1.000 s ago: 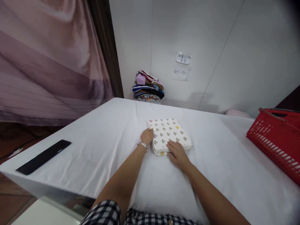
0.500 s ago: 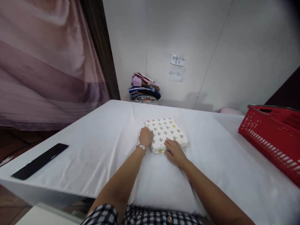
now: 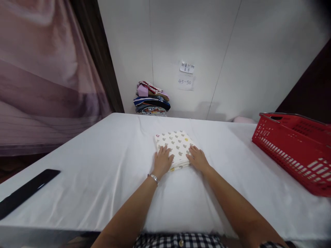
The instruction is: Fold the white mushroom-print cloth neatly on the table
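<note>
A folded white cloth (image 3: pixel 177 143) printed with grey mouse-head shapes and a few coloured ones lies flat on the white-covered table (image 3: pixel 124 144). My left hand (image 3: pixel 162 161), with a bracelet at the wrist, rests on its near left corner, fingers stretched out. On the near right side, my right hand (image 3: pixel 198 158) lies with its fingers spread over the edge. Neither hand grips the cloth; both touch it from above. Layered folds show along the near edge between the hands.
A red plastic basket (image 3: pixel 289 148) stands on the right. At the far edge is a stack of folded fabrics (image 3: pixel 152 100) against the wall. A flat black object (image 3: pixel 28 191) lies at the left. Paper notes (image 3: pixel 186 82) hang on the wall; a pink curtain (image 3: pixel 46 75) hangs left.
My left hand has moved from the cloth's left side onto its near left corner, fingers now extended. My right hand has shifted from the near edge to the right side. The view has turned slightly right.
</note>
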A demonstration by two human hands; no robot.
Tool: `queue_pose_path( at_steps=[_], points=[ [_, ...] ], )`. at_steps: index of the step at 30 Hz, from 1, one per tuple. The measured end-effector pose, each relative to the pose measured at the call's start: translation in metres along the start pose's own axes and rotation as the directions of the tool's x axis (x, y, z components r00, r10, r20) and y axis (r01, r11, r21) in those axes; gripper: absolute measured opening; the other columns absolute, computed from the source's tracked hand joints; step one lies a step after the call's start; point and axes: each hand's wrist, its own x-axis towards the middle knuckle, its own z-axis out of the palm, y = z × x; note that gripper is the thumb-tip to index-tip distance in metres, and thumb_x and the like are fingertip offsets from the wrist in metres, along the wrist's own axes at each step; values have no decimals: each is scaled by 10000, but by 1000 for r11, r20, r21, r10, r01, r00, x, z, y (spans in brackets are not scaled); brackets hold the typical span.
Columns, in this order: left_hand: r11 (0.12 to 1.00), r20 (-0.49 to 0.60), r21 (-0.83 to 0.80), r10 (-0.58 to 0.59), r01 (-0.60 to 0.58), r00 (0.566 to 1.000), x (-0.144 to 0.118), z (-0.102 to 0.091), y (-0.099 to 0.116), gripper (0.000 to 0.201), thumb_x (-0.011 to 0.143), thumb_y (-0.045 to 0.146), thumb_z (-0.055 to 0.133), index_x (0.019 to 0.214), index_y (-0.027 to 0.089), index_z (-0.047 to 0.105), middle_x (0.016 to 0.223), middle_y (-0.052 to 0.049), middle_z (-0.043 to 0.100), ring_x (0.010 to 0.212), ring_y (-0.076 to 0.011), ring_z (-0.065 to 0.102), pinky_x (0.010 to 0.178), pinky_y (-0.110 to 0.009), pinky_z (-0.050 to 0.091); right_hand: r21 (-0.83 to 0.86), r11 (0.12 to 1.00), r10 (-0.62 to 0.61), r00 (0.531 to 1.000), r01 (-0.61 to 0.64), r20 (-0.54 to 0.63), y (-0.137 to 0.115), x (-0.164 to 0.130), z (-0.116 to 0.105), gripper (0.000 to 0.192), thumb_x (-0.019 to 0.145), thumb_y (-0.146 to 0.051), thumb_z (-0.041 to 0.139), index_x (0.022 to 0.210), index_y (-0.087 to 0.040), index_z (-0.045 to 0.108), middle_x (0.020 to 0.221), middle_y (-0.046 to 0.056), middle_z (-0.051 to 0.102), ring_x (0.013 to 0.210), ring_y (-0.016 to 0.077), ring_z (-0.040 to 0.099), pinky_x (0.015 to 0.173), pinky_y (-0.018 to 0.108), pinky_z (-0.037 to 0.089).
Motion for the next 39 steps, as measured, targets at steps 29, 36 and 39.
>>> queue_pose_path(
  at_steps=[29,36,39],
  points=[
    [992,-8,-129,-6,5,1000,-3,7,-3,454,918,367,362,1333,210,458,1493,-56,343,1401,-242,217,1096,-448,275,-94,994,80,980,-64,180,3,118,14,666,915,-553,323,1432,-134,294,1535,143,192,1413,292,146,1102,492,175],
    [991,0,-133,1,-1,1000,-4,5,-2,459,910,347,373,1336,201,460,1496,-46,337,1402,-244,215,1097,-452,283,-118,989,-75,992,86,98,-15,162,12,678,937,-544,260,1448,-98,252,1546,133,153,1431,252,60,1131,464,84],
    [990,16,-141,-5,7,1000,-4,4,-2,459,912,353,368,1340,214,455,1500,-43,329,1401,-245,219,1102,-468,276,-97,994,-35,981,54,191,-5,173,25,662,933,-560,253,1442,-137,275,1536,115,206,1424,251,112,1120,460,135]
  ],
)
